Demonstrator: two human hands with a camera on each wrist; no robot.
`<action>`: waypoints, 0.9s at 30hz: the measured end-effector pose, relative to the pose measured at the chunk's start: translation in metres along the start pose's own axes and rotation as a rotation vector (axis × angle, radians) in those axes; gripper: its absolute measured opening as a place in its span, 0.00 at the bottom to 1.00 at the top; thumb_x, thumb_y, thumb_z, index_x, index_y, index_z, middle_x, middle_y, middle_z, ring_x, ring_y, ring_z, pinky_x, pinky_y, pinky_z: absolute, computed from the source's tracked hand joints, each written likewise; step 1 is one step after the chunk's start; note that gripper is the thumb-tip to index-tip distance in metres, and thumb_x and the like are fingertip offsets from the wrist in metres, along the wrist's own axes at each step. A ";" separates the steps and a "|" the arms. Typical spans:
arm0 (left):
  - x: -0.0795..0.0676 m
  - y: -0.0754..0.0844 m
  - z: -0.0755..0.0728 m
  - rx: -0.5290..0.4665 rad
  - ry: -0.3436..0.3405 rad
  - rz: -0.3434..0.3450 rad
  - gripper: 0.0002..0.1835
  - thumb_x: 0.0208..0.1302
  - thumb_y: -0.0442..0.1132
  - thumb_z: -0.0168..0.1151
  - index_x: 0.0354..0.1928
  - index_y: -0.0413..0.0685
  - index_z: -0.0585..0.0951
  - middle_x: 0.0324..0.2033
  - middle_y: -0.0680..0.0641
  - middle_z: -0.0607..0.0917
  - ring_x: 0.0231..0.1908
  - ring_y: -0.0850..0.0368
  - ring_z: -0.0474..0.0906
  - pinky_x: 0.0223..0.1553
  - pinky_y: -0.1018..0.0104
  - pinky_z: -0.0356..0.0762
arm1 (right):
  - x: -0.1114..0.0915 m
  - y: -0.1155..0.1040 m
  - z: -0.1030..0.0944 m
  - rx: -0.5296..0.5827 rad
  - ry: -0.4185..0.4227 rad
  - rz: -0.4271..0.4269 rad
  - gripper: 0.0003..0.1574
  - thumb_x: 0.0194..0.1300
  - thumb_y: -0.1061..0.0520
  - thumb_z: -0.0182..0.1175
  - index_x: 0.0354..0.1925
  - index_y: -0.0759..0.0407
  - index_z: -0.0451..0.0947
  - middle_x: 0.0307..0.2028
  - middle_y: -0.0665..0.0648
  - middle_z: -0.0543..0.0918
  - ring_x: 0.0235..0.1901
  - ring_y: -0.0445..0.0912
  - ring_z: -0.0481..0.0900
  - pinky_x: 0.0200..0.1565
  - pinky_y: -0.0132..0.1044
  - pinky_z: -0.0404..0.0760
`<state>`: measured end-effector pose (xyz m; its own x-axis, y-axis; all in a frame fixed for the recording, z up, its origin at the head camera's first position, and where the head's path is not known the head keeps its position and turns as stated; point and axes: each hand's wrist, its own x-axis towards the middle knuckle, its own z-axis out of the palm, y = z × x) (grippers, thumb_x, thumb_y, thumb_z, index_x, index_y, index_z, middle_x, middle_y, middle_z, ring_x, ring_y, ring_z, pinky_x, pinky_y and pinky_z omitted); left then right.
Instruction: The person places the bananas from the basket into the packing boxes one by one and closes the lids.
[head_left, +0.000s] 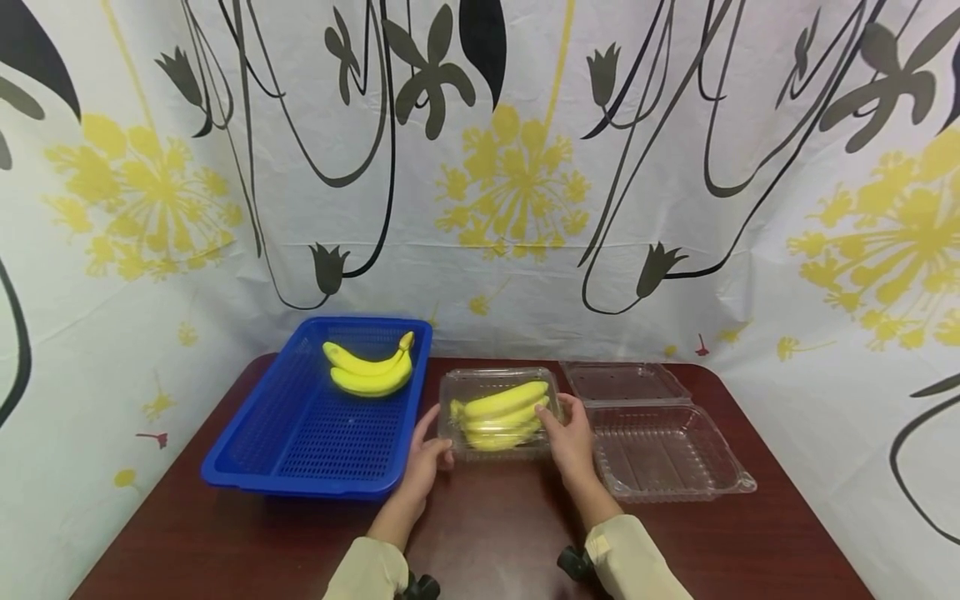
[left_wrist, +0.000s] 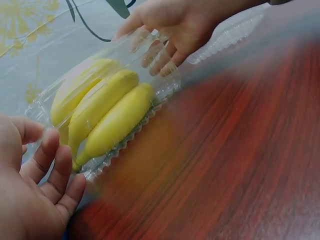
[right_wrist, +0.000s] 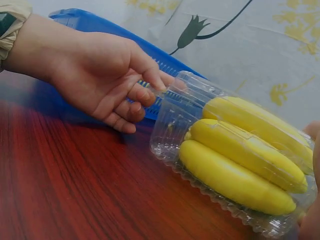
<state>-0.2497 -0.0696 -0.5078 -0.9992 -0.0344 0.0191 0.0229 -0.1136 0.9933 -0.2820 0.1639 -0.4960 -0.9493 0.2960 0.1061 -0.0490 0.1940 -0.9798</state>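
Observation:
A clear plastic clamshell box (head_left: 457, 388) is between my hands over the middle of the table, its lid down over a bunch of yellow bananas (head_left: 504, 417). At the box's left end, my left hand (head_left: 426, 463) pinches the edge with thumb and forefinger, as the right wrist view shows; its other fingers (right_wrist: 120, 111) curl loosely below. My right hand (head_left: 572, 437) grips the opposite end, thumb on the lid and fingers around the side. Through the plastic in the left wrist view, some right fingers (left_wrist: 167, 62) show. Whether the box touches the table, I cannot tell.
To the left stands a blue basket (head_left: 255, 450) with another banana bunch (head_left: 371, 379) at its back. A second clear clamshell box (head_left: 660, 454) lies open on the right, lid (head_left: 626, 383) folded back. Behind the table (head_left: 487, 533) hangs a patterned cloth (head_left: 517, 317).

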 end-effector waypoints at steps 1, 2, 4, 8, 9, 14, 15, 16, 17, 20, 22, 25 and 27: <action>0.002 -0.003 0.000 0.000 0.008 -0.009 0.34 0.65 0.28 0.50 0.74 0.46 0.59 0.18 0.51 0.74 0.22 0.58 0.72 0.30 0.66 0.74 | -0.001 0.000 0.001 0.008 0.016 0.001 0.35 0.64 0.49 0.66 0.62 0.63 0.66 0.61 0.66 0.70 0.60 0.58 0.68 0.56 0.53 0.71; 0.001 -0.001 0.001 -0.001 0.011 -0.015 0.34 0.64 0.27 0.50 0.73 0.45 0.60 0.17 0.51 0.74 0.21 0.58 0.71 0.29 0.66 0.73 | -0.001 0.000 0.001 0.011 0.031 0.002 0.35 0.63 0.50 0.66 0.61 0.64 0.66 0.60 0.66 0.70 0.59 0.58 0.69 0.55 0.52 0.71; -0.001 0.006 0.002 -0.002 0.013 -0.022 0.34 0.63 0.26 0.49 0.73 0.43 0.60 0.17 0.50 0.73 0.21 0.57 0.71 0.29 0.66 0.73 | -0.002 0.001 0.002 0.026 0.049 0.005 0.34 0.63 0.50 0.66 0.59 0.65 0.66 0.59 0.66 0.71 0.58 0.58 0.69 0.54 0.52 0.71; -0.009 0.023 0.006 0.002 0.023 -0.036 0.34 0.61 0.24 0.48 0.71 0.40 0.61 0.17 0.48 0.73 0.20 0.56 0.70 0.29 0.64 0.73 | -0.001 0.003 0.003 0.037 0.066 0.006 0.32 0.63 0.51 0.66 0.58 0.65 0.67 0.56 0.66 0.72 0.55 0.56 0.71 0.51 0.49 0.72; -0.010 0.024 0.007 0.010 0.027 -0.037 0.34 0.60 0.24 0.48 0.71 0.39 0.61 0.17 0.48 0.73 0.20 0.55 0.70 0.28 0.63 0.72 | -0.001 0.003 0.003 0.037 0.067 0.006 0.32 0.63 0.51 0.66 0.58 0.65 0.67 0.55 0.66 0.73 0.54 0.56 0.72 0.51 0.49 0.73; -0.006 0.015 0.008 0.010 0.049 -0.046 0.34 0.60 0.25 0.47 0.72 0.41 0.61 0.16 0.49 0.72 0.19 0.56 0.69 0.26 0.64 0.71 | -0.001 0.005 0.003 0.003 0.072 -0.007 0.32 0.63 0.48 0.66 0.57 0.64 0.69 0.54 0.66 0.75 0.52 0.56 0.73 0.50 0.49 0.74; -0.004 0.011 0.008 0.010 0.054 -0.050 0.34 0.61 0.25 0.47 0.72 0.42 0.61 0.16 0.49 0.72 0.19 0.56 0.69 0.26 0.64 0.71 | -0.001 0.005 0.002 -0.007 0.067 -0.013 0.31 0.64 0.46 0.65 0.57 0.63 0.70 0.54 0.66 0.76 0.53 0.56 0.73 0.50 0.49 0.74; -0.002 0.008 0.008 0.007 0.061 -0.057 0.34 0.61 0.26 0.47 0.72 0.44 0.61 0.16 0.49 0.71 0.19 0.57 0.68 0.26 0.65 0.72 | -0.001 0.006 0.002 -0.023 0.063 -0.021 0.31 0.65 0.45 0.63 0.57 0.62 0.71 0.54 0.66 0.76 0.53 0.56 0.74 0.51 0.50 0.74; 0.000 0.004 0.008 0.006 0.067 -0.062 0.34 0.62 0.26 0.47 0.72 0.46 0.61 0.17 0.50 0.71 0.19 0.57 0.68 0.25 0.65 0.72 | -0.001 0.007 0.001 -0.037 0.057 -0.036 0.30 0.67 0.44 0.61 0.57 0.62 0.71 0.54 0.66 0.76 0.53 0.57 0.74 0.51 0.51 0.73; 0.002 -0.002 0.008 0.017 0.079 -0.062 0.34 0.62 0.27 0.47 0.73 0.48 0.61 0.18 0.50 0.71 0.19 0.58 0.68 0.25 0.66 0.72 | -0.004 0.009 -0.004 -0.085 0.028 -0.078 0.28 0.73 0.43 0.52 0.60 0.61 0.73 0.57 0.65 0.77 0.57 0.57 0.72 0.56 0.53 0.70; 0.003 -0.003 0.009 0.014 0.083 -0.059 0.34 0.62 0.27 0.47 0.72 0.49 0.61 0.18 0.50 0.70 0.19 0.58 0.67 0.24 0.66 0.72 | -0.007 0.011 -0.008 -0.112 0.005 -0.110 0.27 0.77 0.45 0.46 0.62 0.60 0.72 0.60 0.63 0.75 0.61 0.57 0.70 0.60 0.53 0.67; 0.003 -0.003 0.008 0.010 0.079 -0.043 0.35 0.62 0.27 0.47 0.73 0.48 0.60 0.17 0.50 0.69 0.18 0.58 0.66 0.23 0.65 0.71 | -0.010 0.014 -0.013 -0.125 -0.028 -0.146 0.25 0.79 0.52 0.42 0.66 0.60 0.70 0.64 0.61 0.71 0.65 0.57 0.65 0.64 0.54 0.61; 0.004 -0.003 0.008 0.008 0.075 -0.045 0.35 0.62 0.27 0.47 0.73 0.48 0.60 0.17 0.50 0.68 0.18 0.58 0.66 0.23 0.65 0.71 | -0.011 0.015 -0.015 -0.133 -0.041 -0.162 0.24 0.79 0.56 0.42 0.67 0.60 0.69 0.66 0.61 0.70 0.66 0.57 0.63 0.65 0.55 0.60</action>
<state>-0.2537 -0.0615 -0.5097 -0.9940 -0.1037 -0.0343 -0.0229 -0.1090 0.9938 -0.2678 0.1779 -0.5097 -0.9444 0.2126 0.2509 -0.1635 0.3583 -0.9192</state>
